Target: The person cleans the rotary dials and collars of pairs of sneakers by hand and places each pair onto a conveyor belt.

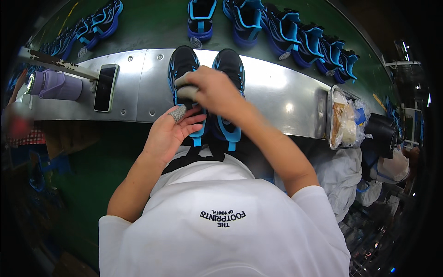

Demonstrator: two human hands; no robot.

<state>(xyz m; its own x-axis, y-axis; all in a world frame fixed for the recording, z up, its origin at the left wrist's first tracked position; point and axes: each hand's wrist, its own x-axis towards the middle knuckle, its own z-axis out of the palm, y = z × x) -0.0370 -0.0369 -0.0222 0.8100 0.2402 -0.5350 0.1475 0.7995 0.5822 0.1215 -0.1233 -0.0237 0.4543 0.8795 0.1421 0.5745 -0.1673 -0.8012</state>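
Observation:
Two black sneakers with bright blue trim rest side by side on the metal ledge in front of me, toes pointing away: the left sneaker (183,57) and the right sneaker (229,63). My right hand (213,90) reaches across above the left sneaker's lacing, slightly blurred. Its fingers, in pale finger covers, are bent together; whatever they may grip is hidden. My left hand (171,131) is beside that sneaker's opening, palm turned up and fingers stretched toward the collar. A grey wrap covers its thumb. Part of the left sneaker lies hidden beneath both hands.
Beyond the metal ledge (277,92), a green surface (152,27) carries several matching sneakers (281,32). To the left are a phone (106,87), a purple cup (60,85) and a chipped metal bar (60,62). A tray (330,117) with plastic-wrapped items stands at right.

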